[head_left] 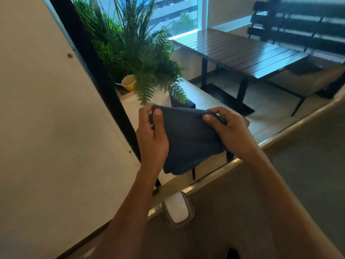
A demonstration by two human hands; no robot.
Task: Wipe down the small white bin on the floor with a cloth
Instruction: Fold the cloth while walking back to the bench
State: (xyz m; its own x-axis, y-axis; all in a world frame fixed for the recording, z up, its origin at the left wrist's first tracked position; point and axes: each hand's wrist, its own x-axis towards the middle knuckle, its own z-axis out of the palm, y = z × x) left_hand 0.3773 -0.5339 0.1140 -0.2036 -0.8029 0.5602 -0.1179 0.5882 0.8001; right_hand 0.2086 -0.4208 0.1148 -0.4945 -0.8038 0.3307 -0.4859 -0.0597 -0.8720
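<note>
**Cloth up high, bin down low**

The person holds a dark blue cloth (188, 139) up in the air with both hands. The left hand (153, 135) pinches the top left corner, with the thumb in front and the fingers curled around the edge. The right hand (229, 133) pinches the top right corner the same way. Both hands are closed on the cloth, and the cloth hangs down between them, folded and a bit loose at the bottom.

The small white bin (177, 210) sits on the floor, right beside the shiny metal strip (233, 165) at the bottom of the glass wall (214, 101). It has a white top and a brown rim. Its long side runs away from the person, toward the glass.

The bin is straight below the cloth, and well apart from it. It lies between the two forearms, a little nearer to the left one. So the hands need to go down, I think, and the left hand has the shorter way. No wiping has begun yet.
</note>
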